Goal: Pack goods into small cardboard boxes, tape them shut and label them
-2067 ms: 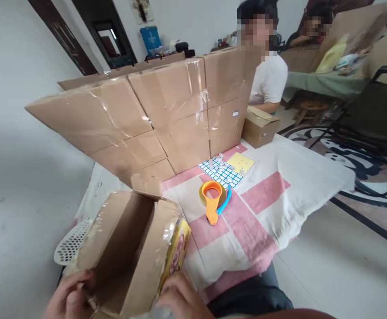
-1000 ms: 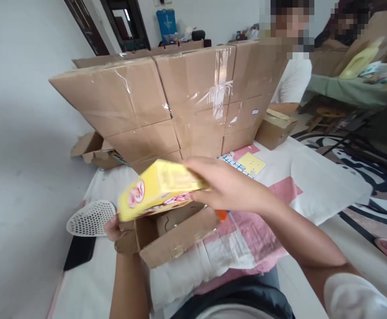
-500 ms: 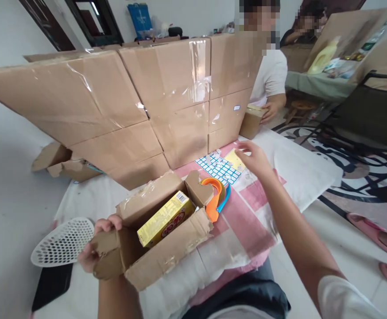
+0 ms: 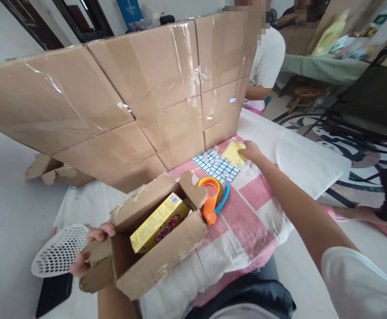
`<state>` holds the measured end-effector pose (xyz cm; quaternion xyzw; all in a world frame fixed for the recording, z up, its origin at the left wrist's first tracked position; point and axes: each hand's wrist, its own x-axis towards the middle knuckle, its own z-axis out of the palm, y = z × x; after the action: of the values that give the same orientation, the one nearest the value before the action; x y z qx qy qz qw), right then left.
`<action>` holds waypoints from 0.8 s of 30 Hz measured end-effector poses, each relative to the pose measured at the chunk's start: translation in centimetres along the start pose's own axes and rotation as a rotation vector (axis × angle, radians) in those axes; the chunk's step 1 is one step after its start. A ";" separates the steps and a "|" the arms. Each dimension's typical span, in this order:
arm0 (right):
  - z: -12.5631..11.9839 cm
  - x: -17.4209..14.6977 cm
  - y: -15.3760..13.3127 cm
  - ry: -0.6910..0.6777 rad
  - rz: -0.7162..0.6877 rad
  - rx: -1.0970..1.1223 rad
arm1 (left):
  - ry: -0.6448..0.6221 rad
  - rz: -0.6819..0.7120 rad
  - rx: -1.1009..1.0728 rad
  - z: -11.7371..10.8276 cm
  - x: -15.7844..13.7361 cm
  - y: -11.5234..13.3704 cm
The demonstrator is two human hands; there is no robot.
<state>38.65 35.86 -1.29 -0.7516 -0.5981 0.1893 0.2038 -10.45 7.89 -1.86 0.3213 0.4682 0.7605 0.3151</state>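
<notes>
My left hand [image 4: 92, 248] grips the end flaps of an open cardboard box [image 4: 162, 261], fingers wrapped over the torn edge. Inside the box, a yellow carton [image 4: 160, 221] with a barcode and red lettering lies tilted. Farther off, my right hand [image 4: 250, 151] is closed at the right edge of a flat yellow sheet [image 4: 233, 153]; its fingertips are partly hidden. Touching that sheet is a white sheet with blue-outlined labels [image 4: 218, 166], some small scraps on it. An orange and blue tape dispenser [image 4: 211, 201] rests against the box's far end.
A tall cardboard partition [image 4: 167, 88] stands across the table behind the box. At the left are a white perforated basket [image 4: 60, 250], a black flat object [image 4: 54, 294] and a torn box [image 4: 57, 170]. Beyond the partition sits another person [image 4: 269, 57] in a white shirt.
My right hand has moved down from above the sheets to the yellow sheet's edge and closed there. The other person's box has gone out of sight. My left hand keeps its grip.
</notes>
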 end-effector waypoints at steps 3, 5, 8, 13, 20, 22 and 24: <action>0.0 -1.1 -0.8 0.153 -0.153 0.126 | 0.014 -0.005 0.019 0.1 0.0 0.2; -0.1 -2.0 -1.5 0.301 -0.306 0.238 | 0.001 0.014 0.030 0.2 -0.1 0.3; -0.6 -3.4 -2.8 0.527 -0.565 0.369 | -0.040 0.056 0.046 0.2 -0.2 0.2; -0.1 -5.8 -4.0 0.594 -0.731 0.431 | -0.090 0.098 0.114 -0.5 0.0 -0.2; 5.0 -4.6 -0.4 0.213 -0.526 0.647 | -0.021 0.087 0.085 1.2 -0.7 0.6; 5.7 -4.1 0.5 0.133 -0.548 0.504 | 0.011 0.073 0.055 1.9 -0.9 0.8; 6.3 -4.1 0.5 0.072 -0.643 0.333 | 0.027 0.072 0.039 2.3 -1.0 1.0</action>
<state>34.91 32.25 -6.69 -0.4880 -0.7572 0.1839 0.3933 -8.21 7.90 -0.34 0.3337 0.4752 0.7663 0.2751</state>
